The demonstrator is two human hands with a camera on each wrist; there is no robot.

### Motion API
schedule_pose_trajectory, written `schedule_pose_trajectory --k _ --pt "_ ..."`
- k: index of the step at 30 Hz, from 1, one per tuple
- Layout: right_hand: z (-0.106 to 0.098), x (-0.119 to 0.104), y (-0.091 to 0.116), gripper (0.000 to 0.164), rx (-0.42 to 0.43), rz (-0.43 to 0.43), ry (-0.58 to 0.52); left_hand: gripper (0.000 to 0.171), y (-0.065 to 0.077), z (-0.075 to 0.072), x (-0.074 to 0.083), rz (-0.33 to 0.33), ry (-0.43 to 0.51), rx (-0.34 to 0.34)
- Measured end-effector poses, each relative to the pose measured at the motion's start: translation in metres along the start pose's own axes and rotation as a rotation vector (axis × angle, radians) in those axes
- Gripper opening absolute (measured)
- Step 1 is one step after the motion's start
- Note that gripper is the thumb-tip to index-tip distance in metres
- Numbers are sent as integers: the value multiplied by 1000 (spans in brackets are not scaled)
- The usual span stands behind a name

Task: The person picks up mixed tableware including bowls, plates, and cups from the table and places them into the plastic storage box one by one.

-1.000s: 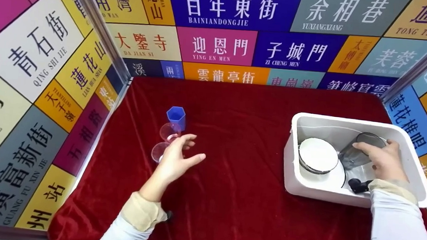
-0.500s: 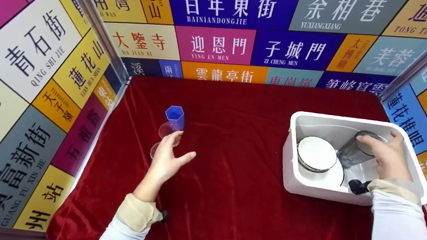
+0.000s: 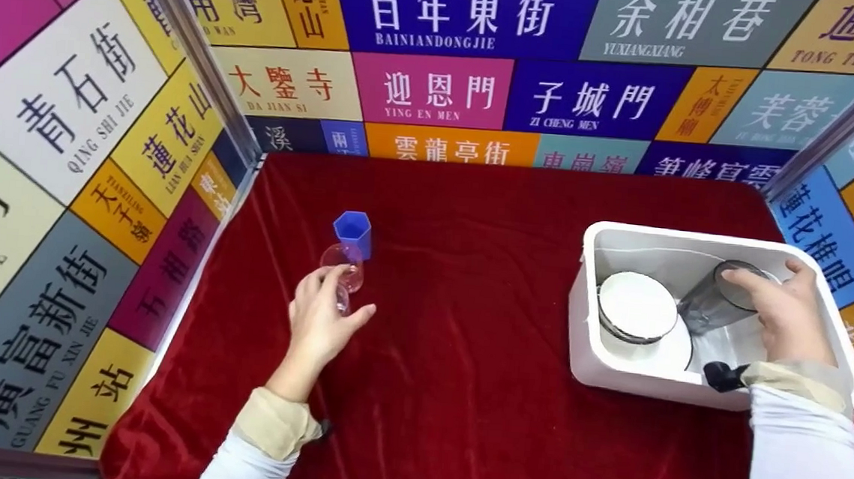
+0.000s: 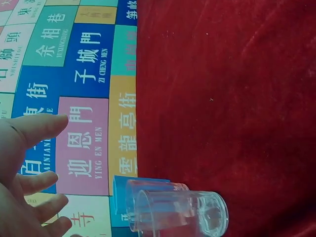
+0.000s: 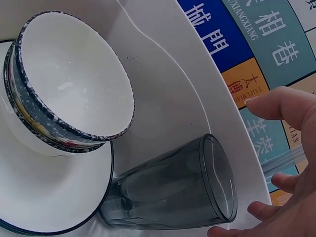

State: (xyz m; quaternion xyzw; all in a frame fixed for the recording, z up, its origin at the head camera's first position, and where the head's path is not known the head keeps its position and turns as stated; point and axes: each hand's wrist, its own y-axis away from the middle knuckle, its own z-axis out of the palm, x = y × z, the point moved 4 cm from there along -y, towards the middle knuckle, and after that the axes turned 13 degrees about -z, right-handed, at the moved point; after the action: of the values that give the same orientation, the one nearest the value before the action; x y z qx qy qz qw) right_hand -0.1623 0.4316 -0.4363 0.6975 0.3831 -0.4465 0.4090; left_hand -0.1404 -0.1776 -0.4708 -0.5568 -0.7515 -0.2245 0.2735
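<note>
In the head view my left hand (image 3: 320,318) is over the nearest clear cup (image 3: 343,303), thumb and fingers apart, hiding much of it. Behind stand a pinkish clear cup (image 3: 349,275) and a blue hexagonal cup (image 3: 356,238), in a row. The left wrist view shows this hand (image 4: 29,182) spread above the clear cup (image 4: 182,212). My right hand (image 3: 793,318) reaches into the white bin (image 3: 584,318), thumb over the rim of a grey glass (image 3: 712,304). In the right wrist view its fingers are parted and the glass (image 5: 168,185) leans, mouth towards the hand.
Inside the bin, left of the glass, stacked bowls (image 5: 74,74) with speckled rims sit on a white plate (image 5: 49,192) with a dark edge. A red cloth (image 3: 467,310) covers the table. Panels with printed street names (image 3: 433,93) enclose the back and sides.
My left hand has shifted left, onto the nearest clear cup. My right hand has drawn slightly up and to the right at the grey glass, which has barely moved.
</note>
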Motion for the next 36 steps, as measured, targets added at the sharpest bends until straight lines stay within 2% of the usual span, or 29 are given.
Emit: schedule_pose_trajectory --k 4,12,23,36 --pt "-3 -2 4 114 5 13 45 75 -5 3 -7 -36 -27 -14" --pt "1 -12 4 108 66 -57 148 88 -11 7 -25 -132 -10 -27" --pt "5 -25 14 100 56 -105 181 111 -17 17 -37 -224 40 -19" --pt "5 -28 21 98 40 -135 168 112 -23 25 -52 -290 104 -44"
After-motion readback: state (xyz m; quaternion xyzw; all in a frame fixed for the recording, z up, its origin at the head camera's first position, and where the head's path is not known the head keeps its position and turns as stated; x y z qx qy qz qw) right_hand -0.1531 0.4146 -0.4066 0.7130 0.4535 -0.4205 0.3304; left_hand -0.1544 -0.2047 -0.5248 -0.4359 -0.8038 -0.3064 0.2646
